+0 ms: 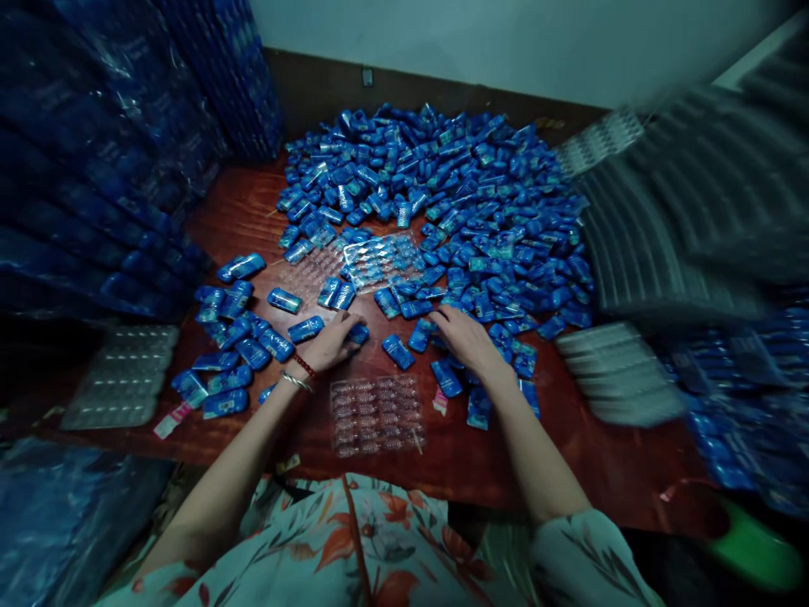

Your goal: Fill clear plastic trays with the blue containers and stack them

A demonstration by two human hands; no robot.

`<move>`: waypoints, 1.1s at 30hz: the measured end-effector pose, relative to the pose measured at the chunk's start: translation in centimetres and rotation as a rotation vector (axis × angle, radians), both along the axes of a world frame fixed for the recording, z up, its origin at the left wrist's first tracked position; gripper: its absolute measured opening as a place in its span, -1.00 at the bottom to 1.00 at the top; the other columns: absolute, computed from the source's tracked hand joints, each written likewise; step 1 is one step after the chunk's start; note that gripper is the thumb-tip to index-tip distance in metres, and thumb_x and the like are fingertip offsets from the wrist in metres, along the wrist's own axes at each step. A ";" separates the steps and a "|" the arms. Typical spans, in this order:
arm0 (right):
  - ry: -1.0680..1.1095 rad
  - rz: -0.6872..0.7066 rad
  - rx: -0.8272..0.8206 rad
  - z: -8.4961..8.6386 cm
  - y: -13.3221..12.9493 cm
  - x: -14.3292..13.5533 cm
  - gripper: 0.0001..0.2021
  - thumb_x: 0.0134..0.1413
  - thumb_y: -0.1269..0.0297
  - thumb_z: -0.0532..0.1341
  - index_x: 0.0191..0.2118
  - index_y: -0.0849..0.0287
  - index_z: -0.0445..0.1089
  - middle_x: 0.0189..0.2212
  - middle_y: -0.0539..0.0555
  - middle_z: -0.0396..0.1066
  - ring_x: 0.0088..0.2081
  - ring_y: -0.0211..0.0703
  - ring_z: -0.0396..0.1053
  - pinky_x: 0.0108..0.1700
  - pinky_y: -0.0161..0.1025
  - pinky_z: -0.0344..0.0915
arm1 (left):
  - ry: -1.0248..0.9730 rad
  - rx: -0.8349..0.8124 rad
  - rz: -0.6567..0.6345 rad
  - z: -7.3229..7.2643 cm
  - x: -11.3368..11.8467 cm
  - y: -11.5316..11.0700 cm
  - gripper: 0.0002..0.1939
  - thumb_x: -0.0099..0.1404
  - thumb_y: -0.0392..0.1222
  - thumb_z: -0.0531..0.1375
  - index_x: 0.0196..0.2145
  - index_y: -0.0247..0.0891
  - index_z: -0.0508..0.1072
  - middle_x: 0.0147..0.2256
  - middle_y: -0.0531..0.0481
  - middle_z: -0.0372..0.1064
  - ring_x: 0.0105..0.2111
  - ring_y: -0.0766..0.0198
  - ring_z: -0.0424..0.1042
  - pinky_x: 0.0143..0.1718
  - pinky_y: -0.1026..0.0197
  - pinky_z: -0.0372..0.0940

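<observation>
Small glossy blue packets (398, 351), heaped behind, loosely scattered in front

I count one bare left hand (332, 344), one bare right hand (458, 330) and one bracelet of dark red beads (305, 365). On the red-brown wooden table (455, 459) there are three clear plastic trays with rows of hollows (377, 415) and two pink-and-white scraps (172, 419). Small glossy blue packets (253, 352) number over a dozen left of the left hand, and the far heap (430, 169) holds too many for me to count.
</observation>
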State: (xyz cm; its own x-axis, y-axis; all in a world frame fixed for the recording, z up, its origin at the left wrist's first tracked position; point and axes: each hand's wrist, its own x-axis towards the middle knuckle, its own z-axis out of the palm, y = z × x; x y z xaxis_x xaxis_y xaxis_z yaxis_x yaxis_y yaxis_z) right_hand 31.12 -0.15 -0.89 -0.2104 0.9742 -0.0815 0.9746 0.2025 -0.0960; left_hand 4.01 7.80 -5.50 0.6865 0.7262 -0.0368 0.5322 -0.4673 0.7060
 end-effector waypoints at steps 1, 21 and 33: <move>0.079 -0.031 0.028 0.2 -0.5 0.1 -0.73 0.21 0.39 -0.01 -0.02 0.21 0.28 -0.08 0.21 0.32 -0.08 -0.07 0.28 -0.08 -0.19 0.21 | -0.058 -0.014 0.040 0.4 -0.2 -0.4 -0.64 0.13 -0.32 0.16 -0.08 -0.24 0.31 -0.16 -0.08 0.23 -0.21 0.20 0.31 -0.11 0.12 0.27; 0.388 -0.016 -0.132 -1.4 -7.4 -6.5 -0.60 0.14 0.54 -0.03 0.09 0.18 0.21 -0.22 0.12 0.34 -0.20 -0.16 0.33 -0.17 -0.23 0.30 | -0.395 -0.190 0.663 -0.5 -0.9 -10.1 -0.66 0.21 -0.08 0.18 -0.07 -0.25 0.37 -0.14 -0.07 0.41 -0.14 0.20 0.39 -0.07 0.13 0.30; 0.033 -0.036 -0.252 1.1 -7.4 -8.8 -0.52 0.05 0.62 -0.04 0.09 0.19 0.20 -0.20 0.16 0.33 -0.18 -0.08 0.30 -0.15 -0.21 0.23 | -0.151 -0.112 0.247 1.1 -3.6 -8.8 -0.65 0.26 -0.20 0.12 0.02 -0.15 0.35 -0.05 -0.11 0.20 0.00 0.17 0.25 0.03 0.06 0.23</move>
State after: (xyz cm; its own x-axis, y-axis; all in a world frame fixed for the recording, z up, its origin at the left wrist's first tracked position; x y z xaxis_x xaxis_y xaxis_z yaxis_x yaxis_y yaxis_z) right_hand 22.28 -7.55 0.17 -0.1823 0.9310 -0.3161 0.9763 0.1332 -0.1708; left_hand 0.41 -0.97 -4.40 0.4933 0.8691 -0.0370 0.5050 -0.2515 0.8256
